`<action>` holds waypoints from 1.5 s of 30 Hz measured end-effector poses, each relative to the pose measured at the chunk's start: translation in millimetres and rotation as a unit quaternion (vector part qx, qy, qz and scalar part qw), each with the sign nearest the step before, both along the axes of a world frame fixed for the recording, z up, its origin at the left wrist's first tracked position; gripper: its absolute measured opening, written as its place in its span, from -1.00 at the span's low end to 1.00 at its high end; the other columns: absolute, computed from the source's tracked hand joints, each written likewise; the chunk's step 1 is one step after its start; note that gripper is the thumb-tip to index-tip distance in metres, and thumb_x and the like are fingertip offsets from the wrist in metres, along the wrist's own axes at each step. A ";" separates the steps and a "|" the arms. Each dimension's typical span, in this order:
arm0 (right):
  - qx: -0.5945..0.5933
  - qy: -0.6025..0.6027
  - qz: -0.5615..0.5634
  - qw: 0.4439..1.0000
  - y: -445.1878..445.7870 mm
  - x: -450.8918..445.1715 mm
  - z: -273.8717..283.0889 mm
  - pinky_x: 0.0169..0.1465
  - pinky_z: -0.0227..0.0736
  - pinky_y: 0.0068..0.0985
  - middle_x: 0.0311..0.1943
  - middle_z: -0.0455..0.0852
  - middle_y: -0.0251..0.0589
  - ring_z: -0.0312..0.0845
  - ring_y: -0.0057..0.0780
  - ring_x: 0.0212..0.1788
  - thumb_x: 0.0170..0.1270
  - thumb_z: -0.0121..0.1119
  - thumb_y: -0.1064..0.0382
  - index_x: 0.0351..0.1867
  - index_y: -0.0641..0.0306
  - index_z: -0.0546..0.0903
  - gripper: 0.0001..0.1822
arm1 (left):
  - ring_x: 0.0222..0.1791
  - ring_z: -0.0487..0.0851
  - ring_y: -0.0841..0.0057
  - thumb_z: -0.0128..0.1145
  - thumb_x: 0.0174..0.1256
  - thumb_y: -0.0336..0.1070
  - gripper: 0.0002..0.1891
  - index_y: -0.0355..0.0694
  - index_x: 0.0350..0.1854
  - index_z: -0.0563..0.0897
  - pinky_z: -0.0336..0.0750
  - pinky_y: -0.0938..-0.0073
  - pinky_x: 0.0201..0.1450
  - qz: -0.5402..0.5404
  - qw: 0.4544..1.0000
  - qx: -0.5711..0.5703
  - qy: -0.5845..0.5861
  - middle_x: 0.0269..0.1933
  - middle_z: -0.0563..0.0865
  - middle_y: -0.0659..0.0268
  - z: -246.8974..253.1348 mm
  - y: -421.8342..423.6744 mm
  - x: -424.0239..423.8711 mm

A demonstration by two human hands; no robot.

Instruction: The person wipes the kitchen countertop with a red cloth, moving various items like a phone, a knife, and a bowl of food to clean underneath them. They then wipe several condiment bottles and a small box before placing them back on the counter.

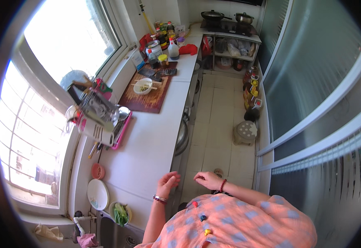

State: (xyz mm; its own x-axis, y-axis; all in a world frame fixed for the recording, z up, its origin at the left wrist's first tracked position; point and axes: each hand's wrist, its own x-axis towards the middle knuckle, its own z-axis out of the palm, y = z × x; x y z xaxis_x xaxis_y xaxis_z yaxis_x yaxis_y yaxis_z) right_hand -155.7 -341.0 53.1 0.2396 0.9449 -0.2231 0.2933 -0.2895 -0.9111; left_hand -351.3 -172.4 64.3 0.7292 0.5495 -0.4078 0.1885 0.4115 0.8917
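My left hand (168, 183), with bracelets at the wrist, is held over the front edge of the white countertop (146, 136), fingers loosely curled and holding nothing. To its right, in front of my body, my right hand (208, 180) hangs over the floor, a red beaded bracelet at its wrist and nothing seen in it. A bowl of leafy greens (121, 214) stands by the sink (112, 232), left of my left forearm. Farther along the counter, a white bowl (143, 86) with chopsticks and some food rests on a wooden cutting board (152, 104), beside a cleaver (148, 73).
A dish rack (121, 133) with utensils stands by the window. A white plate (98, 194) and a pink bowl (97, 171) sit near the sink. Bottles (173, 49) crowd the far counter. A stool (245, 131) and more bottles (251, 90) line the floor's right side.
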 end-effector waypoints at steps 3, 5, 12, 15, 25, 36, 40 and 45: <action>-0.002 0.024 -0.026 0.999 2.8 72.9 -1.3 -0.08 0.56 -0.51 -0.26 0.79 -0.22 0.69 -0.53 -0.20 0.41 0.13 0.21 -0.06 0.28 0.67 -0.77 | -0.03 0.71 0.52 0.15 0.46 -0.19 -0.66 -0.19 0.19 0.59 0.59 0.47 -0.01 -0.036 0.999 -0.019 0.013 0.03 0.74 0.26 2.9 5.6 76.7; -0.013 0.007 -0.044 0.999 0.2 122.4 -3.9 -0.13 0.56 -0.49 -0.29 0.78 -0.21 0.69 -0.50 -0.24 0.40 0.13 0.19 -0.08 0.27 0.67 -0.76 | -0.02 0.70 0.53 0.16 0.46 -0.18 -0.64 -0.19 0.20 0.58 0.58 0.46 0.01 -0.058 0.998 -0.019 0.008 0.03 0.74 0.27 5.8 12.0 126.7; -0.026 0.001 -0.091 0.996 15.3 246.8 6.9 -0.12 0.58 -0.46 -0.29 0.79 -0.18 0.72 -0.43 -0.24 0.39 0.13 0.18 -0.09 0.28 0.68 -0.76 | -0.03 0.71 0.53 0.15 0.46 -0.16 -0.64 -0.20 0.19 0.58 0.59 0.46 0.03 -0.067 0.997 -0.040 -0.002 0.03 0.74 0.25 -3.3 51.1 243.8; -0.029 0.052 -0.108 0.992 30.0 271.8 0.7 -0.12 0.58 -0.50 -0.26 0.79 -0.26 0.69 -0.54 -0.22 0.42 0.13 0.23 -0.06 0.29 0.66 -0.78 | -0.05 0.71 0.53 0.14 0.46 -0.14 -0.63 -0.21 0.18 0.58 0.59 0.47 0.02 -0.078 0.996 -0.042 -0.003 0.03 0.74 0.24 -5.8 79.3 285.6; -0.061 0.060 -0.113 0.990 98.9 395.6 -7.1 -0.10 0.57 -0.57 -0.24 0.77 -0.24 0.66 -0.61 -0.23 0.45 0.11 0.28 -0.01 0.35 0.63 -0.77 | 0.02 0.67 0.49 0.19 0.40 -0.12 -0.55 -0.20 0.26 0.53 0.58 0.38 0.06 -0.063 0.997 -0.042 -0.013 0.13 0.69 0.23 -24.7 196.3 448.9; -0.082 0.092 -0.148 0.981 206.2 524.0 -1.0 -0.11 0.58 -0.58 -0.24 0.77 -0.24 0.67 -0.59 -0.20 0.44 0.11 0.26 -0.01 0.33 0.63 -0.77 | 0.48 0.26 0.08 0.23 0.22 0.08 -0.17 -0.29 0.46 0.29 0.22 0.20 0.48 -0.073 0.911 0.369 0.169 0.47 0.31 -0.04 -66.2 335.2 609.5; -0.112 0.071 -0.085 0.988 253.1 571.8 -4.2 -0.06 0.58 -0.59 -0.20 0.77 -0.24 0.67 -0.60 -0.15 0.46 0.10 0.26 0.00 0.34 0.63 -0.77 | 0.58 0.05 0.16 0.21 0.24 0.12 -0.12 -0.21 0.52 0.17 0.05 0.03 0.53 -0.093 0.867 0.404 0.277 0.55 0.17 0.01 -63.8 372.9 655.1; -0.071 -0.021 -0.002 0.997 338.3 652.2 -5.2 -0.05 0.57 -0.54 -0.20 0.77 -0.26 0.67 -0.58 -0.15 0.44 0.14 0.21 -0.02 0.31 0.65 -0.76 | 0.57 0.03 0.08 0.26 0.21 0.04 -0.12 -0.17 0.52 0.17 0.02 0.01 0.54 -0.057 0.845 0.430 0.314 0.54 0.15 -0.04 -56.6 403.9 702.8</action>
State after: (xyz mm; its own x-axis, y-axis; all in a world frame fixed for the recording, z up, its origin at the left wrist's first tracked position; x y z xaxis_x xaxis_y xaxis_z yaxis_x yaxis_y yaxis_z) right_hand 496.5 -2.7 47.9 0.2552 0.9034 -0.3447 0.3284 -0.4163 -0.8479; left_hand 351.5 231.6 7.7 0.5852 0.7806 -0.2198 0.7303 -0.3894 0.5613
